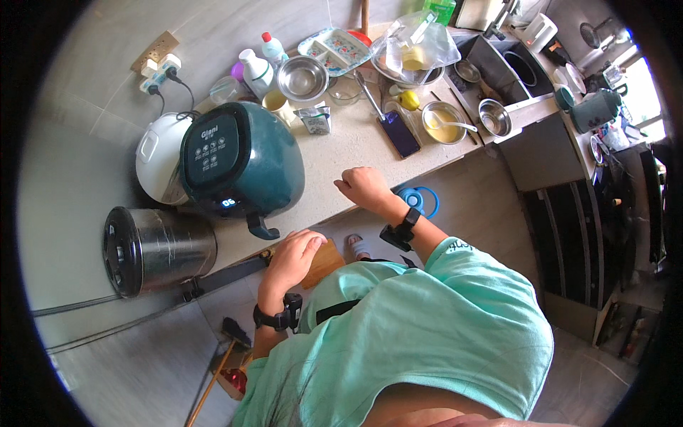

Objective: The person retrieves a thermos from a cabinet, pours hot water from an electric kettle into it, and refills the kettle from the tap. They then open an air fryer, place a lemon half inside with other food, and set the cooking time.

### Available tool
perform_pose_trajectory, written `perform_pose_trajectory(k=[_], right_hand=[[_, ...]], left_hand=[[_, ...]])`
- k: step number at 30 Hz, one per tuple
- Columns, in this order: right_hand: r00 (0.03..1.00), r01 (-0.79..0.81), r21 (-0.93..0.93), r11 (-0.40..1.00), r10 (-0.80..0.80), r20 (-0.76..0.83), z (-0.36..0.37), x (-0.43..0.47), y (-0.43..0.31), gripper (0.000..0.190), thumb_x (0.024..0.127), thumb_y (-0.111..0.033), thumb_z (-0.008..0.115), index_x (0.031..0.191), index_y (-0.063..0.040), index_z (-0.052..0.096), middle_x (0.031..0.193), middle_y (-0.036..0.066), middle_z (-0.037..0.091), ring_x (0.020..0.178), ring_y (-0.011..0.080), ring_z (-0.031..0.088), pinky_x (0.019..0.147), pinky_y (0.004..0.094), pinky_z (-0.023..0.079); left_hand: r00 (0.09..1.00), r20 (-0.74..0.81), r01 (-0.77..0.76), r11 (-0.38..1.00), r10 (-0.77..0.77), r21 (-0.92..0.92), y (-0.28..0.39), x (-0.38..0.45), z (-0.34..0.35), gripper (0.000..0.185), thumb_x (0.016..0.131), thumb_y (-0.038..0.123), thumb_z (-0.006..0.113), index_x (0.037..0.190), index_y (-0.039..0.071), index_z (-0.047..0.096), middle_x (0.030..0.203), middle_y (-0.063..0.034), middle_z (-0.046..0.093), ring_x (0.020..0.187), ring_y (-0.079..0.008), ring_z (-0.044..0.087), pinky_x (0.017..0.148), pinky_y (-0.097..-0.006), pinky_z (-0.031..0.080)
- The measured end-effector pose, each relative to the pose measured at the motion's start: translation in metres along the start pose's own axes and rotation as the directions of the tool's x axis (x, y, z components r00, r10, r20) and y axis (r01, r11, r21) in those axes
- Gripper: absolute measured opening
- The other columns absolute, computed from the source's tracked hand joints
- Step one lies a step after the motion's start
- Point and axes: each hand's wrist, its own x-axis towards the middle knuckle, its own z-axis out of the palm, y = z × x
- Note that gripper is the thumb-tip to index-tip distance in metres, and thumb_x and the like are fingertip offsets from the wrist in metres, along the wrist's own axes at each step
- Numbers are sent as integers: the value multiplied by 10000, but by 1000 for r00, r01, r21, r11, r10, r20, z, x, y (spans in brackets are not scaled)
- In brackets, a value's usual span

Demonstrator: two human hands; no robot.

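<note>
My left hand (pixel 296 257) is in front of the counter, just below the handle (pixel 262 228) of a dark green air fryer (pixel 245 155). A gap shows between hand and handle. Its fingers bend away from me, so their inner side is hidden. Over the counter's front edge, my right hand (pixel 365 187) is loosely curled, with nothing visible in it. The air fryer stands at the left of the pale counter (pixel 325 176) with its display lit. Beyond my right hand lie a smartphone (pixel 399 134) and a steel bowl of yellow liquid (pixel 444 124) with a white spoon (pixel 453 125).
A white rice cooker (pixel 160 157) and a dark lidded canister (pixel 160 248) stand left of the fryer. Behind are an empty steel bowl (pixel 303 78), a divided tray (pixel 335 50) and a yellow-green fruit (pixel 408 100). The sink (pixel 493 69) is far right; a blue-lidded bottle (pixel 412 198) stands below the counter.
</note>
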Motion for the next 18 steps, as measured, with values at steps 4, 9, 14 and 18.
perform_pose_trajectory(k=[4, 9, 14, 18], right_hand=[[999, 32, -24, 999, -33, -36, 4, -16, -7, 354, 903, -348, 590, 730, -44, 645, 734, 175, 656, 715, 386, 638, 655, 488, 498], [997, 77, -80, 994, -77, -5, 15, -46, -36, 346, 901, -343, 584, 762, -34, 656, 763, 188, 663, 750, 386, 652, 681, 486, 509], [992, 119, -136, 983, -111, 67, 22, -95, -74, 334, 891, -308, 566, 778, -15, 678, 773, 193, 678, 776, 377, 675, 713, 472, 534], [987, 157, -121, 980, -150, 63, 32, -131, -103, 240, 868, -183, 576, 1026, -13, 638, 983, 206, 649, 899, 370, 658, 765, 457, 534]], left_hand=[[1000, -19, -8, 1000, 8, 3, 3, -24, 4, 304, 1010, 206, 436, 993, -9, 650, 971, -154, 654, 959, -320, 600, 875, -388, 455], [997, -66, 46, 999, -45, 18, -9, -84, 17, 274, 999, 195, 464, 987, 2, 658, 966, -151, 657, 953, -330, 606, 863, -386, 461], [988, -99, 113, 993, -117, -41, -26, -161, 42, 270, 1000, 202, 487, 1004, -4, 661, 987, -152, 663, 949, -318, 620, 851, -383, 474], [970, -124, 195, 972, -211, -128, -36, -222, 64, 268, 1005, 198, 494, 1042, -18, 648, 1021, -155, 665, 969, -297, 633, 864, -365, 477]])
